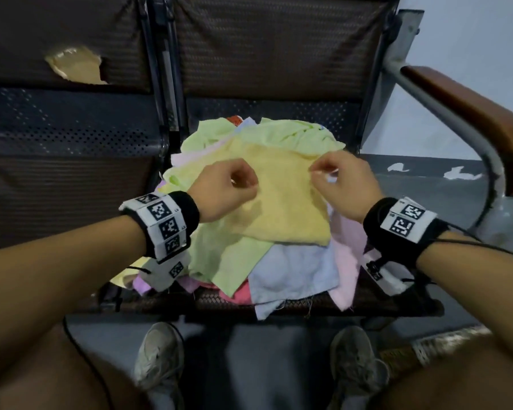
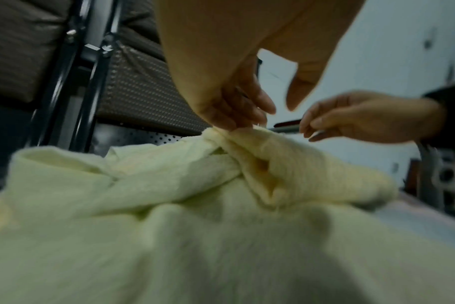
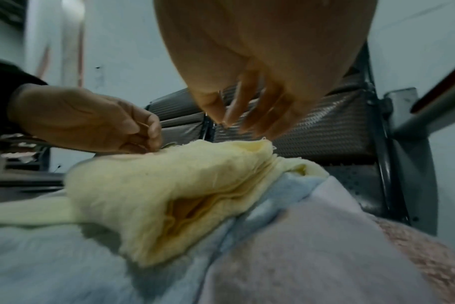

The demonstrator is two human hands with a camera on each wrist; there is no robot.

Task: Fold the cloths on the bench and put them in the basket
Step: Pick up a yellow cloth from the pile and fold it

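Observation:
A yellow cloth (image 1: 282, 199) lies on top of a heap of cloths (image 1: 293, 276) in green, blue, pink and lilac on the bench seat (image 1: 382, 306). My left hand (image 1: 240, 184) pinches the yellow cloth's far left part. In the left wrist view its fingertips (image 2: 237, 121) hold up a ridge of the yellow cloth (image 2: 286, 160). My right hand (image 1: 323, 173) is over the far right corner. In the right wrist view its fingers (image 3: 237, 115) hang bunched just above the yellow cloth's (image 3: 169, 185) corner, with a gap between. No basket is in view.
The bench has dark woven backrests (image 1: 273, 48) and a metal frame. The left backrest has a torn patch (image 1: 74, 66). A wooden armrest (image 1: 471, 113) on a grey tube stands at the right. My shoes (image 1: 160, 353) are on the grey floor below the seat.

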